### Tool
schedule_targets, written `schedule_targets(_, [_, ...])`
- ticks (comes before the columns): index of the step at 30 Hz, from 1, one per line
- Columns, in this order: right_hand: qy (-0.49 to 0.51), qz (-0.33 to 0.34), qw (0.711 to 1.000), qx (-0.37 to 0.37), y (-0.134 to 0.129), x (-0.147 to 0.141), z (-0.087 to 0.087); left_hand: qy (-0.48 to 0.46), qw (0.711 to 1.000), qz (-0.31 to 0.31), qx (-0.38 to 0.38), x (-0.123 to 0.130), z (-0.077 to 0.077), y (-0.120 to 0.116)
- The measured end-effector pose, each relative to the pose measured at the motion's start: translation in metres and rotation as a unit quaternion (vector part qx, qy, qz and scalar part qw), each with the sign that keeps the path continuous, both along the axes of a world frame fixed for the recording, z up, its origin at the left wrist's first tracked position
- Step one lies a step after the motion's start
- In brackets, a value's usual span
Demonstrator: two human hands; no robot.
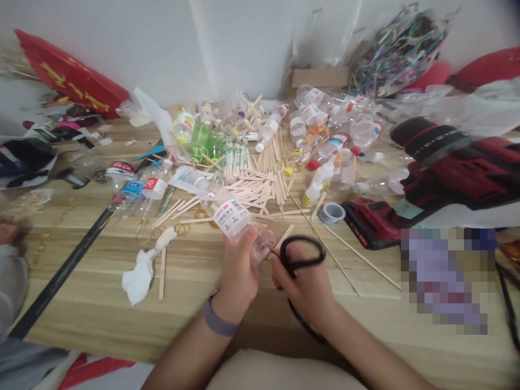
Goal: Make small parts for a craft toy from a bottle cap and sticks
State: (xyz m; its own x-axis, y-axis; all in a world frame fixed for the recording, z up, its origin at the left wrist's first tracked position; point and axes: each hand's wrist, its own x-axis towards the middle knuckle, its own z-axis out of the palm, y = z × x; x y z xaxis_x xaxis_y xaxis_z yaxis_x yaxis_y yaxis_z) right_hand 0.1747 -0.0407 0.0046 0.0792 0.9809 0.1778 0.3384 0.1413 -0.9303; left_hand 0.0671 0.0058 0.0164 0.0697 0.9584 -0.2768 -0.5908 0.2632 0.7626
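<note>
In my left hand is a clear plastic bottle with a white label, tilted with its bottom toward my right hand. My fingers wrap round its lower part. My right hand grips a pair of black-handled scissors. The scissors' tip meets the bottle's bottom end; whether it has gone through the plastic I cannot tell. Flat wooden craft sticks lie in a loose pile just beyond the bottle. A roll of tape sits beyond my right hand.
A red and black cordless drill lies at the right. Several empty bottles crowd the back, beside a green bottle. At the left are labelled bottles, a crumpled tissue and a long black strip. Another person's sleeve shows at the left edge.
</note>
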Motion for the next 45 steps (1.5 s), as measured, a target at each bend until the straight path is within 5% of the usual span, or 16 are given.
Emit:
schedule_targets(5, [-0.030, -0.027, 0.999, 0.028, -0.003, 0.001, -0.004, -0.008, 1.000, -0.007, -0.005, 0.001, 0.003, -0.001])
schedule_targets(12, [0.017, 0.047, 0.998, -0.035, 0.001, -0.004, 0.003, -0.019, 1.000, -0.002, 0.007, -0.003, 0.001, 0.000])
schedule_targets(20, [-0.045, -0.019, 0.998, 0.027, 0.000, 0.003, 0.003, -0.021, 0.999, -0.003, -0.031, 0.000, 0.006, 0.002])
schedule_targets(27, [0.012, 0.060, 0.997, -0.055, 0.003, -0.005, 0.011, -0.015, 1.000, -0.005, -0.005, -0.004, 0.004, 0.001])
schedule_targets(35, [-0.028, 0.004, 1.000, 0.004, 0.005, 0.002, 0.011, -0.037, 0.999, -0.002, -0.029, -0.004, 0.005, 0.003])
schedule_targets(45, [0.023, 0.073, 0.995, -0.064, 0.007, -0.005, 0.011, -0.028, 1.000, 0.002, -0.010, -0.006, 0.003, 0.004])
